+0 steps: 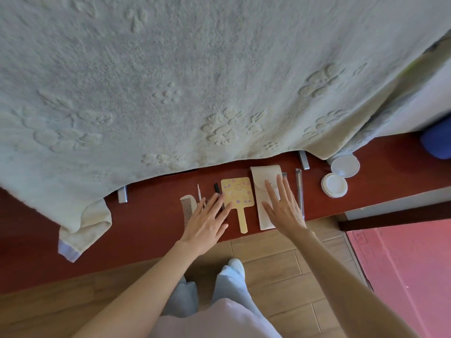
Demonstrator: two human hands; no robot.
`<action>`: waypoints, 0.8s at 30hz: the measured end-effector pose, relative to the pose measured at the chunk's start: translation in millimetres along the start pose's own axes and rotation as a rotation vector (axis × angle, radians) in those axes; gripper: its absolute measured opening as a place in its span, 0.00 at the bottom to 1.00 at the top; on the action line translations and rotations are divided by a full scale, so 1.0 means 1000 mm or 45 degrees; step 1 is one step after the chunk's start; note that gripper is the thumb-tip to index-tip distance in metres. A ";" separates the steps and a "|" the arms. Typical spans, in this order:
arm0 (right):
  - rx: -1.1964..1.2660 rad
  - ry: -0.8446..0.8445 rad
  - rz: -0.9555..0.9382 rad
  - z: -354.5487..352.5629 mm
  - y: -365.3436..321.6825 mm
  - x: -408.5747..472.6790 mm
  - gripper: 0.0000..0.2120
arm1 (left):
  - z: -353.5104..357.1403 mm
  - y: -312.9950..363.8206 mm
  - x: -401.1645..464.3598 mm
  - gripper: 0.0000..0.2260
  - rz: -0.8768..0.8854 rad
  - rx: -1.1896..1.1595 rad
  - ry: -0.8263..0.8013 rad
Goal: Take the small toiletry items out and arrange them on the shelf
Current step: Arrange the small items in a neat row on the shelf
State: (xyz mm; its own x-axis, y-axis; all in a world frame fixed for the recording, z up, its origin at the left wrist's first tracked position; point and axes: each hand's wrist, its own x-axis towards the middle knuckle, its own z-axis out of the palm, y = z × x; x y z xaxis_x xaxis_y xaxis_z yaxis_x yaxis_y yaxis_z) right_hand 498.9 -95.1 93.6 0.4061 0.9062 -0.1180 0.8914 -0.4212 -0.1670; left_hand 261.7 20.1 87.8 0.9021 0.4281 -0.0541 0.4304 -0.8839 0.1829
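Observation:
On the dark red shelf (146, 223) lies a row of toiletry items: a cream comb (187, 208), a thin white stick (199, 191), a black stick (217, 187), a yellow hand mirror (236, 193), a beige fabric pouch (262, 181) and a metal tool (299, 189). My left hand (207, 223) lies flat with straight fingers over the thin sticks, between comb and mirror. My right hand (283, 208) lies flat on the pouch with fingers spread. Neither hand holds anything.
A large pale towel (195, 81) hangs over the back of the shelf, its corner (83, 228) drooping at the left. Two white round jars (334, 184) sit at the right, a blue object (436, 142) beyond them. Wooden floor (268, 264) and a pink mat (402, 264) lie below.

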 end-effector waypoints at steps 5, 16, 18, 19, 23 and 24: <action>-0.069 -0.165 -0.164 -0.001 0.013 0.015 0.31 | 0.005 0.017 0.025 0.25 -0.094 0.046 -0.035; -0.063 -0.086 -0.257 0.014 0.007 0.013 0.29 | 0.018 0.057 0.031 0.32 -0.247 0.104 -0.086; -0.053 -0.081 -0.260 0.015 0.004 0.014 0.29 | 0.018 0.056 0.029 0.32 -0.243 0.113 -0.069; -0.048 -0.080 -0.261 0.015 0.002 0.014 0.29 | 0.018 0.056 0.027 0.32 -0.240 0.114 -0.065; -0.042 -0.082 -0.279 0.015 -0.009 0.013 0.29 | 0.018 0.052 0.022 0.30 -0.232 0.135 -0.070; -0.043 -0.086 -0.279 0.015 -0.011 0.012 0.29 | 0.018 0.051 0.021 0.30 -0.237 0.134 -0.088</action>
State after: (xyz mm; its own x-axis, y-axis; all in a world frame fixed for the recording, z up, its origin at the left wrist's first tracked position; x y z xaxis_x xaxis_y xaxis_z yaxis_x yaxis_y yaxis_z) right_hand 491.0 -79.8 79.7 0.1888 0.9708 -0.1481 0.9635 -0.2122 -0.1631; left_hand 302.8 -19.6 78.5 0.8051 0.5752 -0.1450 0.5874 -0.8071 0.0599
